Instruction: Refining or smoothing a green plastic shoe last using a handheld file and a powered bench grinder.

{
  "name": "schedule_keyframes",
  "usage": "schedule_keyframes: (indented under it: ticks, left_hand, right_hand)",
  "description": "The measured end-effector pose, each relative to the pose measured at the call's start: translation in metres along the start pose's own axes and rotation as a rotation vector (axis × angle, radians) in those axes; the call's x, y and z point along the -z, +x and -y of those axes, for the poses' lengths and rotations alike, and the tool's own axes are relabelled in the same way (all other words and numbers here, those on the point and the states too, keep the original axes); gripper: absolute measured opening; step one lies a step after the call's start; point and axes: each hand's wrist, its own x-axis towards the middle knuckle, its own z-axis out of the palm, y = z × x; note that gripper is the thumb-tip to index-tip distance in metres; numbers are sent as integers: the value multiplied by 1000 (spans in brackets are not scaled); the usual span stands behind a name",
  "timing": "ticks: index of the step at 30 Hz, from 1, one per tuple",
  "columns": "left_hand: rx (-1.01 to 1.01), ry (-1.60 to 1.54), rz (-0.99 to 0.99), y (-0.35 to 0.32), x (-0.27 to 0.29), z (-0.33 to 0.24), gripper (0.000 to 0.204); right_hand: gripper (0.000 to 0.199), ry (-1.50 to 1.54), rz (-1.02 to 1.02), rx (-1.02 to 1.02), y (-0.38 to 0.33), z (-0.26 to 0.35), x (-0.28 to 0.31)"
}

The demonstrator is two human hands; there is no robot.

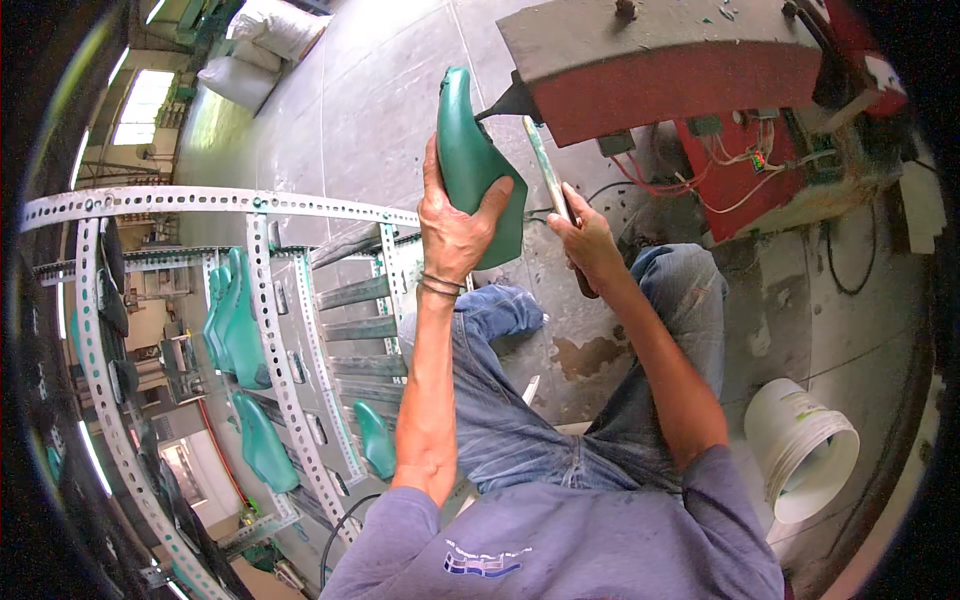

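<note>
My left hand is wrapped round a green shoe last and holds it up in front of me, its narrow end pointing away. The last's right edge meets the tip of a black tapered bracket on the machine; whether they touch I cannot tell. My right hand is closed on the dark brown handle of a long flat-bladed tool. Its blade is smeared with green and points up and away, just right of the last and apart from it.
A red machine with a grey top and exposed wires stands at the far right. To my left is a perforated metal rack bearing several green lasts. A white bucket lies tipped at right. White sacks lie far left.
</note>
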Motion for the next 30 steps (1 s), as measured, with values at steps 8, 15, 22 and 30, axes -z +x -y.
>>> schedule_keyframes:
  ticks: [8, 15, 22, 30]
  left_hand:
    - [43, 17, 25, 2, 2, -1, 81]
    - [52, 3, 33, 1, 3, -3, 79]
    - [44, -35, 36, 1, 2, -2, 79]
    - [44, -61, 27, 0, 2, 7, 80]
  right_hand:
    - [64, -22, 11, 35, 1, -5, -7]
    - [63, -56, 3, 68, 1, -4, -8]
    - [62, -79, -14, 122, 4, -8, -10]
    - [62, -103, -21, 150, 9, -18, -14]
